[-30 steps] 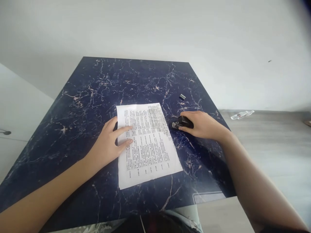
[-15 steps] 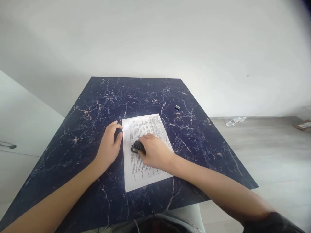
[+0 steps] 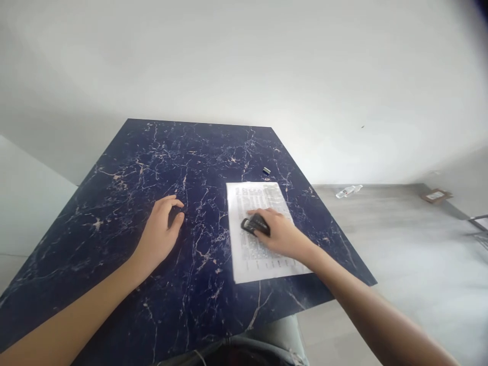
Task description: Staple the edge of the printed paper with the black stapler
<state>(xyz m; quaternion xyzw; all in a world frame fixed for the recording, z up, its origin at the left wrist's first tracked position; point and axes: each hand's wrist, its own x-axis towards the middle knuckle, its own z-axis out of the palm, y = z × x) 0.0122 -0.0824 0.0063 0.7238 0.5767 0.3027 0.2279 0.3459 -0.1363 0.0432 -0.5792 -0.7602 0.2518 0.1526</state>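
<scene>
My right hand [image 3: 280,231] is closed around a small black stapler [image 3: 259,223], whose front end points left. Under that hand and the stapler lie printed paper sheets [image 3: 238,254], their text blurred in places and partly covered by the hand. My left hand [image 3: 160,223] rests on the table to the left of the sheets, apart from them. Its thumb and fingers are curved and spread apart, with nothing between them. Beyond the sheets' top edge sits a small strip of what looks like staples [image 3: 267,171].
The dark blue marble-patterned table [image 3: 202,157] has its far edge near a pale wall [image 3: 229,61]. On the grey floor to the right lie a clear plastic wrapper [image 3: 348,191] and a brown cardboard box [image 3: 436,196].
My right hand and the stapler have moved right along with the sheets, away from my left hand. My left hand no longer touches the paper's edge. The view has shifted slightly.
</scene>
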